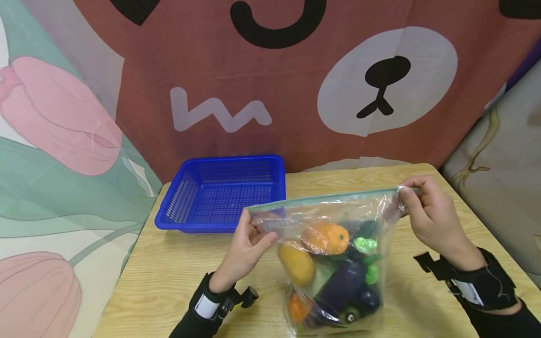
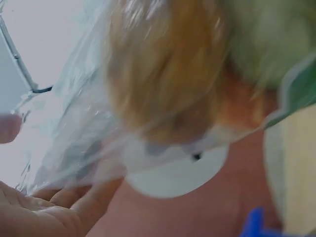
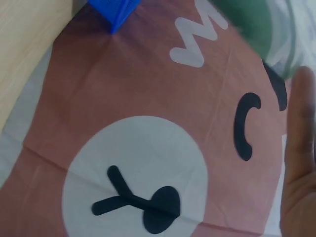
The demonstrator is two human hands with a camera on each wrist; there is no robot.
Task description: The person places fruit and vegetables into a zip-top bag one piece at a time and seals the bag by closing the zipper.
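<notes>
A clear zip bag [image 1: 287, 218] with a teal zip strip hangs between both hands over the table. My left hand [image 1: 240, 256] holds its upper left corner, thumb in front and fingers behind. At the upper right corner, my right hand [image 1: 435, 218] pinches the bag between thumb and fingers. Through the plastic show a yellow mango-like fruit [image 1: 297, 264], an orange fruit [image 1: 324, 238] with a green stem spot, a dark purple eggplant [image 1: 343, 286] and several green and dark pieces. The left wrist view shows the mango-like fruit [image 2: 165, 69] blurred behind the plastic.
A blue plastic basket [image 1: 275, 199] with slotted sides stands at the back left of the wooden table [image 1: 169, 281], just beyond the bag's left corner. Behind the table hangs a brown cloth [image 1: 296, 136] with a cartoon face. A patterned cloth [image 1: 63, 197] covers the left side.
</notes>
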